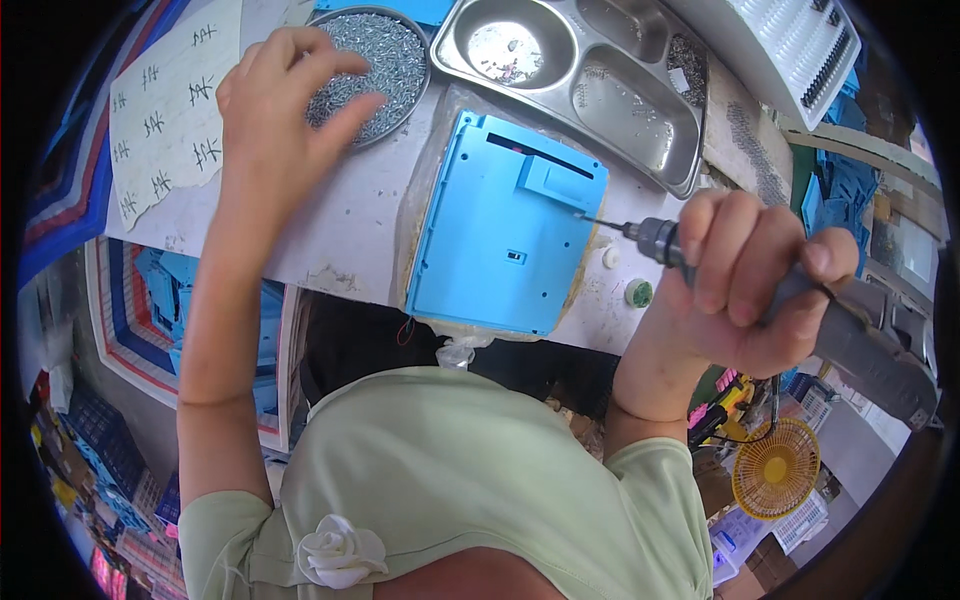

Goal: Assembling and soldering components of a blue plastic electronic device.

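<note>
My right hand (pixel 765 270) is wrapped round a grey electric screwdriver (pixel 840 335), its thin bit pointing left toward a light blue plastic panel (pixel 480 240). The bit's tip shows in front of the panel's right edge; I cannot tell whether it touches. The panel lies flat, with a long slot near its far edge, a raised block and several small holes. Over a round metal bowl of small silver screws (pixel 385 75) is my left hand (pixel 285 100). Its thumb and forefinger are apart, with nothing visible between them.
A steel compartment tray (pixel 590 75) holding small screws stands behind the panel. A small green-topped pot (pixel 638 292) sits right of it. Paper with handwriting (pixel 170 110) lies at the far left. A white tray (pixel 790 50) is at the far right. Below left, a crate (pixel 120 340) holds blue parts.
</note>
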Demonstrator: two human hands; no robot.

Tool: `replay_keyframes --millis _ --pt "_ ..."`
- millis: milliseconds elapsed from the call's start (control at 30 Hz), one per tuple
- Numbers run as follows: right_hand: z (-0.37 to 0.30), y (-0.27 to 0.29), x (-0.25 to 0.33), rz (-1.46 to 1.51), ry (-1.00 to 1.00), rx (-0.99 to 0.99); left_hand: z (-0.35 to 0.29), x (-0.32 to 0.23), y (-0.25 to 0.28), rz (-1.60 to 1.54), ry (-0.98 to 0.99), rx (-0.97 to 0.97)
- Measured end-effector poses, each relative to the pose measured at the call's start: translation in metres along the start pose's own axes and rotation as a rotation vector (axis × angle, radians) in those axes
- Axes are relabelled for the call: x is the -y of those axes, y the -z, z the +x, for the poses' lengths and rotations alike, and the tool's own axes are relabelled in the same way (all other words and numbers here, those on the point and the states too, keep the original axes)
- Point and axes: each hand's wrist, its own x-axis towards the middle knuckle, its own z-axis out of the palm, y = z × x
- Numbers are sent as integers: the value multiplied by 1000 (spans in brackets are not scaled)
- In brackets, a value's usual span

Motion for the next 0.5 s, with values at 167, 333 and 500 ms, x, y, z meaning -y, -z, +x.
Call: replay_keyframes --millis 167,333,500 --pt "0 -14 -4 28 -28 20 -4 -82 9 -390 -147 170" --pt "6 -15 4 14 -3 -21 -4 -84 -12 -443 -248 147" --pt "6 22 -38 -20 134 -219 -6 -50 -8 -402 -154 77"
